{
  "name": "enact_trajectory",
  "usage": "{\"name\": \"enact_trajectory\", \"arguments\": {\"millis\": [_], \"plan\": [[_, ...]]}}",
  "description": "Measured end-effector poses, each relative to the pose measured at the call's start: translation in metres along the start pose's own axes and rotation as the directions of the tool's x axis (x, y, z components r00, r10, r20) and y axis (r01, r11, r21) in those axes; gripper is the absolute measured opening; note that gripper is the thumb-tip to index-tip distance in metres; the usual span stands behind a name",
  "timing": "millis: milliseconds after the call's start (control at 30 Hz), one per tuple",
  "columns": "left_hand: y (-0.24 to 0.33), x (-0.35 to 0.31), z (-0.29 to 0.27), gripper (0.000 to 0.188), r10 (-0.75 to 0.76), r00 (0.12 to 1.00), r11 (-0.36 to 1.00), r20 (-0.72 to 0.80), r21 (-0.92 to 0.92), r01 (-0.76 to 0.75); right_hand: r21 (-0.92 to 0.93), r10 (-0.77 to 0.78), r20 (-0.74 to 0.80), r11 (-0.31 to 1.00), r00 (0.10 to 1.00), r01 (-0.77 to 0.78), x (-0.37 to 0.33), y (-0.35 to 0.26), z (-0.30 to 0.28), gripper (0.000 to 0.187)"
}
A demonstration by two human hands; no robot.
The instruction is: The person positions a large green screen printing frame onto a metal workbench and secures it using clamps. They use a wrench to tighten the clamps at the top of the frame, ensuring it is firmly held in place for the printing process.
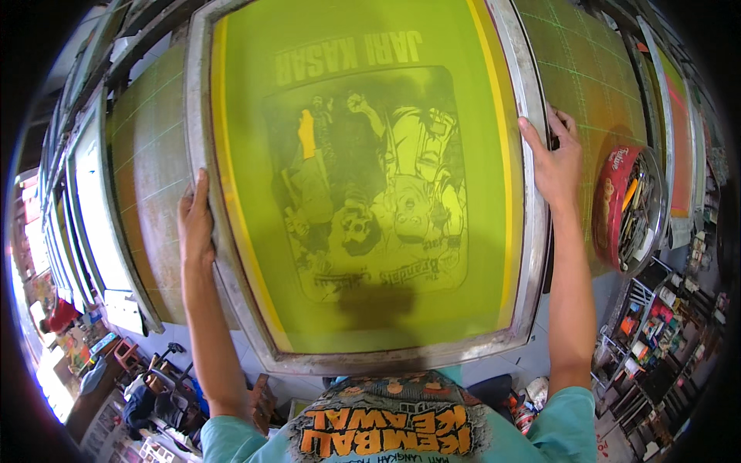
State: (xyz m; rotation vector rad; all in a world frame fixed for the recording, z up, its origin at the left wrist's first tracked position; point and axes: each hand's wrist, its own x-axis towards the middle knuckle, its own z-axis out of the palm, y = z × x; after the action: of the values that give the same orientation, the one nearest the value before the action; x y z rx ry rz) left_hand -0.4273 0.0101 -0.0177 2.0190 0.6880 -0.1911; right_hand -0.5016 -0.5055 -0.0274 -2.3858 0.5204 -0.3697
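A large screen-printing frame (532,255) lies in front of me, its grey metal border stretched with yellow-green mesh. An upside-down stencil picture with figures and lettering shows in the mesh, and a dark shadow falls over its near part. My left hand (197,220) grips the frame's left side, thumb along the border and fingers curled beneath, partly hidden. On the right side, higher up, my right hand (557,158) holds the border with its thumb on top and fingers round the outer edge. Beneath the frame is a greenish-brown table (590,77) with grid lines.
A round red tin (617,204) full of pens and tools stands right of my right forearm. More framed screens (100,201) lean at the left, others at the far right. Below right is a rack (648,324) with small containers. Clutter covers the floor at lower left.
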Motion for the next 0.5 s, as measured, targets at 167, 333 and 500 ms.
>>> {"name": "enact_trajectory", "arguments": {"millis": [167, 333, 500], "plan": [[-0.009, 0.001, 0.012, 0.079, 0.246, 0.946, 0.967, -0.213, 0.126, -0.223, -0.095, -0.043, -0.007, 0.995, 0.999, 0.042, 0.000, 0.003, -0.001, 0.072], [-0.012, 0.008, 0.014, 0.075, 0.375, 0.893, 0.904, -0.249, 0.314, -0.292, -0.161, -0.079, -0.024, 0.984, 0.997, 0.074, -0.001, -0.001, -0.001, 0.065], [-0.003, -0.004, 0.013, 0.072, 0.557, 0.794, 0.821, -0.243, 0.303, -0.484, -0.450, -0.346, -0.021, 0.841, 0.938, 0.300, -0.014, -0.018, -0.002, 0.067]]}}
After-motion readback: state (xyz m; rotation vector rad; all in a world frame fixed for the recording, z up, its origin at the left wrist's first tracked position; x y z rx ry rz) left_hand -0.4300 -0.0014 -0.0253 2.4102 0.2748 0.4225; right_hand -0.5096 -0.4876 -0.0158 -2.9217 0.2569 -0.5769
